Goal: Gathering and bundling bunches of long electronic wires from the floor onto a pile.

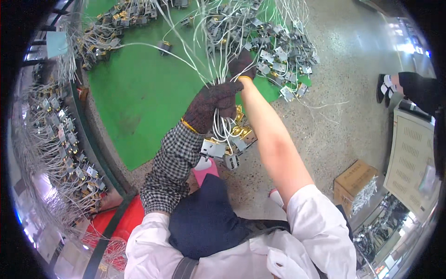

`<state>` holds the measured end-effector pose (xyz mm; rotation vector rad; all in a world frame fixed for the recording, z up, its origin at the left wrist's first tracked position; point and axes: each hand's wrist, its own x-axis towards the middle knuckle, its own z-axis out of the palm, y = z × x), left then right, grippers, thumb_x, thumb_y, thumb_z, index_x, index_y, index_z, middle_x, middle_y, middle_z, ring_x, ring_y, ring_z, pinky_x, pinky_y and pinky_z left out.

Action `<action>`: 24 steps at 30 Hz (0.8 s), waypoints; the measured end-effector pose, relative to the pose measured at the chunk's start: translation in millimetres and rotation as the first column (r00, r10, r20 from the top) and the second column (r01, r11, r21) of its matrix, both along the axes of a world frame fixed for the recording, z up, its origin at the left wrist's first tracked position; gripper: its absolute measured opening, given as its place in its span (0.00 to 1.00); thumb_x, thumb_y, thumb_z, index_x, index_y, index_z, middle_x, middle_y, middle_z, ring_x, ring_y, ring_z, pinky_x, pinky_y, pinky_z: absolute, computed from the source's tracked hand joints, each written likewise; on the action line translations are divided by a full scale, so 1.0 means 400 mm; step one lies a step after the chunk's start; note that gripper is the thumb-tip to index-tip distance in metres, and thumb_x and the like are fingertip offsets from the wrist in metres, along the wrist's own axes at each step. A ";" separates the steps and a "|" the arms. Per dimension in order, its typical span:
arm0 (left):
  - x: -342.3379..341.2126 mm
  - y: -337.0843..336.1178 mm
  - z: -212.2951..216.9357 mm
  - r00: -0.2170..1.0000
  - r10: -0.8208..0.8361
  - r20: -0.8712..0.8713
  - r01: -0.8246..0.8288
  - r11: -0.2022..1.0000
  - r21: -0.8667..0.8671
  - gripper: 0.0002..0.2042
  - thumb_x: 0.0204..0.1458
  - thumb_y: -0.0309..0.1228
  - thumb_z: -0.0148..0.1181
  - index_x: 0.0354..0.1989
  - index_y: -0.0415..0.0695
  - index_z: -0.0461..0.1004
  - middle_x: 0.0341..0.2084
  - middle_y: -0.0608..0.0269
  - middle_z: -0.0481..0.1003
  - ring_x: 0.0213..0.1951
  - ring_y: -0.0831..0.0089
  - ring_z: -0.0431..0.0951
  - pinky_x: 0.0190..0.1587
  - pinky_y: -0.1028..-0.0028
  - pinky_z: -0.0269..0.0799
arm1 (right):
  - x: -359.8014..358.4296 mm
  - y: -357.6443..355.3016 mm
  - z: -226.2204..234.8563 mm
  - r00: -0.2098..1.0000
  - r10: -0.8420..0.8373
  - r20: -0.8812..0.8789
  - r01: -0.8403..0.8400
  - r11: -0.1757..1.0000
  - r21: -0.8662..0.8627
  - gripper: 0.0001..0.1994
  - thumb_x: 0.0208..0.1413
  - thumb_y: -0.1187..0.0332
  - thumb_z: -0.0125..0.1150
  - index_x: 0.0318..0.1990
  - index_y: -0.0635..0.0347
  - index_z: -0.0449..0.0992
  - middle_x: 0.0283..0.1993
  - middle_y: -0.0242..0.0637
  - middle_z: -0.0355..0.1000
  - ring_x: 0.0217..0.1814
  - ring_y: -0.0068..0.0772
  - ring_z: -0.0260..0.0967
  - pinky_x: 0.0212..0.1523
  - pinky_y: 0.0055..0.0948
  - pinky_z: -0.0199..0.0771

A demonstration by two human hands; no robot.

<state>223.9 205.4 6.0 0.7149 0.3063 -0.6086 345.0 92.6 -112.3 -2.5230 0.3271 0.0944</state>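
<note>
My left hand (211,104) is clamped around a bundle of white wires (222,125), metal parts (223,149) dangling below my fingers. My right hand (242,65) reaches just beyond; its grip I cannot tell.

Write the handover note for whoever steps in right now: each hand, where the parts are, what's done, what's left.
Left hand: gloved, closed in a grip on a bundle of white wires, small metal parts dangling below it.
Right hand: gloved, reaching up into the wires above the bundle; grip unclear.
Parts: a loose pile lies on the green mat; more hang on the rack at left.
Done: one bundle gathered.
Left: the pile on the mat is still loose.
</note>
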 end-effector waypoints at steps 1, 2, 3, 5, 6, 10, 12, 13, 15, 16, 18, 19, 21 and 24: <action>-0.004 0.002 -0.010 1.000 0.016 0.016 -0.015 0.999 -0.044 0.13 0.56 0.34 0.51 0.44 0.37 0.71 0.14 0.75 0.58 0.16 0.83 0.60 0.23 0.77 0.64 | -0.007 -0.015 0.002 0.998 0.047 -0.045 -0.046 0.999 0.019 0.22 0.48 0.50 0.54 0.47 0.52 0.71 0.44 0.50 0.72 0.48 0.55 0.70 0.46 0.47 0.71; -0.011 0.004 -0.031 1.000 0.005 0.010 -0.005 0.999 -0.049 0.13 0.56 0.34 0.51 0.44 0.37 0.71 0.14 0.75 0.58 0.16 0.83 0.60 0.23 0.77 0.64 | -0.021 -0.050 0.007 0.992 0.092 -0.089 -0.089 0.995 0.036 0.20 0.49 0.51 0.54 0.45 0.53 0.72 0.42 0.49 0.73 0.47 0.55 0.70 0.45 0.47 0.71; -0.016 0.006 -0.047 1.000 0.004 0.001 -0.004 0.998 -0.055 0.13 0.56 0.33 0.52 0.44 0.37 0.71 0.14 0.75 0.59 0.16 0.83 0.60 0.23 0.78 0.63 | -0.046 -0.109 -0.012 0.946 0.323 -0.028 -0.322 0.946 0.042 0.18 0.48 0.53 0.54 0.42 0.54 0.74 0.39 0.49 0.74 0.42 0.55 0.71 0.41 0.48 0.71; -0.027 0.008 -0.069 0.998 -0.005 -0.060 0.003 0.999 -0.032 0.14 0.55 0.31 0.53 0.46 0.35 0.70 0.14 0.73 0.62 0.17 0.82 0.63 0.23 0.81 0.64 | -0.182 -0.163 0.033 0.930 0.369 -0.003 -0.367 0.927 0.078 0.13 0.47 0.56 0.56 0.34 0.53 0.75 0.36 0.47 0.74 0.38 0.50 0.72 0.37 0.43 0.71; -0.025 -0.009 -0.075 0.998 -0.007 -0.058 0.005 0.999 -0.040 0.14 0.55 0.31 0.53 0.46 0.35 0.70 0.14 0.73 0.62 0.17 0.82 0.63 0.23 0.81 0.64 | -0.241 -0.205 0.072 0.926 0.375 0.036 -0.376 0.926 0.028 0.13 0.45 0.57 0.56 0.35 0.53 0.75 0.35 0.46 0.72 0.36 0.50 0.71 0.35 0.44 0.71; -0.020 -0.063 -0.114 0.992 -0.109 0.060 0.091 0.965 0.245 0.14 0.54 0.30 0.54 0.46 0.35 0.72 0.25 0.62 0.74 0.26 0.76 0.75 0.30 0.79 0.72 | -0.434 -0.208 0.286 0.861 0.504 -0.066 -0.495 0.801 -0.336 0.11 0.45 0.61 0.57 0.35 0.54 0.74 0.32 0.40 0.68 0.34 0.44 0.69 0.30 0.43 0.70; -0.017 -0.090 -0.105 0.970 -0.201 0.140 0.150 0.939 0.309 0.11 0.56 0.31 0.51 0.40 0.35 0.74 0.27 0.58 0.75 0.28 0.76 0.76 0.32 0.76 0.74 | -0.476 -0.204 0.339 0.829 0.551 -0.092 -0.549 0.772 -0.320 0.12 0.45 0.61 0.57 0.36 0.55 0.74 0.32 0.39 0.68 0.35 0.43 0.68 0.29 0.43 0.70; -0.016 -0.087 -0.120 0.968 -0.204 0.146 0.151 0.939 0.308 0.11 0.56 0.31 0.51 0.40 0.35 0.74 0.27 0.58 0.75 0.28 0.76 0.76 0.32 0.76 0.74 | -0.480 -0.210 0.346 0.811 0.583 -0.050 -0.573 0.774 -0.270 0.12 0.45 0.60 0.57 0.35 0.55 0.74 0.32 0.40 0.68 0.35 0.43 0.68 0.30 0.43 0.70; -0.026 -0.077 -0.161 0.964 -0.245 0.103 0.211 0.940 0.267 0.10 0.58 0.31 0.49 0.38 0.36 0.72 0.23 0.59 0.73 0.26 0.75 0.76 0.30 0.74 0.74 | -0.462 -0.234 0.344 0.791 0.611 -0.006 -0.597 0.771 -0.223 0.12 0.45 0.60 0.58 0.35 0.55 0.74 0.33 0.41 0.67 0.35 0.43 0.68 0.31 0.42 0.70; -0.034 -0.089 -0.101 0.992 -0.088 0.096 0.061 0.965 0.255 0.09 0.58 0.33 0.51 0.37 0.39 0.71 0.19 0.64 0.71 0.22 0.77 0.74 0.26 0.76 0.72 | -0.419 -0.267 0.335 0.738 0.675 -0.001 -0.675 0.738 -0.009 0.14 0.47 0.59 0.58 0.39 0.54 0.75 0.36 0.39 0.70 0.34 0.39 0.70 0.31 0.38 0.71; -0.030 -0.058 -0.165 0.945 -0.208 0.254 0.111 0.931 0.347 0.12 0.57 0.35 0.52 0.42 0.39 0.70 0.16 0.69 0.68 0.18 0.80 0.70 0.21 0.78 0.69 | -0.294 -0.329 0.297 0.820 0.565 -0.089 -0.435 0.717 0.544 0.15 0.53 0.58 0.55 0.46 0.54 0.76 0.41 0.37 0.75 0.33 0.29 0.71 0.33 0.30 0.71; -0.016 -0.068 -0.134 0.996 -0.083 -0.043 0.083 0.996 -0.012 0.14 0.58 0.35 0.51 0.45 0.37 0.68 0.15 0.71 0.65 0.16 0.83 0.66 0.18 0.80 0.64 | -0.211 -0.356 0.226 0.894 0.389 0.222 -0.440 0.856 0.271 0.16 0.54 0.57 0.53 0.43 0.58 0.77 0.36 0.37 0.75 0.32 0.27 0.70 0.35 0.30 0.70; -0.022 -0.052 -0.071 0.997 -0.077 -0.029 0.076 0.996 -0.056 0.14 0.58 0.35 0.50 0.46 0.37 0.67 0.14 0.72 0.64 0.15 0.83 0.65 0.18 0.80 0.62 | -0.044 -0.324 0.269 0.998 -0.022 -0.063 0.026 0.997 0.075 0.26 0.49 0.46 0.54 0.43 0.62 0.77 0.45 0.46 0.74 0.45 0.41 0.73 0.47 0.35 0.69; -0.005 -0.108 -0.029 0.994 -0.109 -0.017 0.102 0.968 -0.230 0.09 0.57 0.32 0.52 0.41 0.40 0.69 0.13 0.74 0.60 0.15 0.83 0.63 0.17 0.80 0.63 | 0.142 -0.378 0.105 0.893 -0.347 -0.286 0.307 0.935 -0.176 0.38 0.43 0.38 0.54 0.53 0.62 0.71 0.58 0.50 0.65 0.60 0.46 0.63 0.58 0.36 0.61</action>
